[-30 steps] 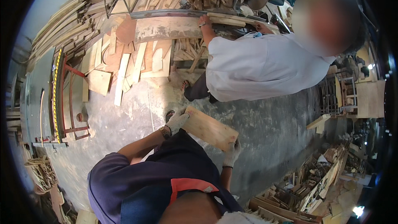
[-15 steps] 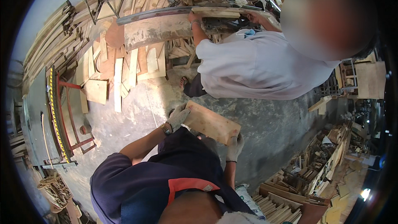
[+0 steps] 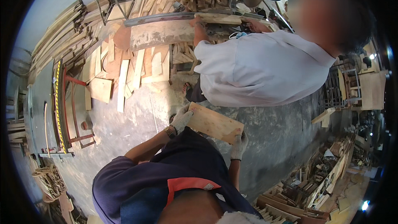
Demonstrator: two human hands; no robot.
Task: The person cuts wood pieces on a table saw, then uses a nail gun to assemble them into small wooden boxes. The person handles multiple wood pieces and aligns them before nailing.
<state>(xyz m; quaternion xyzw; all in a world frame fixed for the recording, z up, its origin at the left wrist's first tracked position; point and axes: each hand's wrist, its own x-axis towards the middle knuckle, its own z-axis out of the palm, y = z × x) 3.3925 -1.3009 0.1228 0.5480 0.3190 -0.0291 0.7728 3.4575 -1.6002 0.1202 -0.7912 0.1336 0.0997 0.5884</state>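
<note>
Starting at your left, your gloved left hand [image 3: 181, 119] has the wooden board [image 3: 216, 123] by its left end, with a wristwatch [image 3: 170, 131] just behind the glove. Those fingers are closed around the end, the board filling the gap between them; their undersides are hidden from you.

The board lies between your two hands, in front of your waist and above the concrete floor [image 3: 273, 141]. Its long axis runs across your body on a slant: the left end reaches farther out from you, the right end sits closer in. Its broad face shows toward your head. Neither hand is nearer, since each touches its own end.

At the right end, your gloved right hand [image 3: 239, 146] grips the near corner, thumb toward the upper face. These fingers also pinch the board, though you cannot tell how far they wrap beneath. Beyond the board, a co-worker in a pale shirt [image 3: 261, 68] stands well apart from it.
</note>
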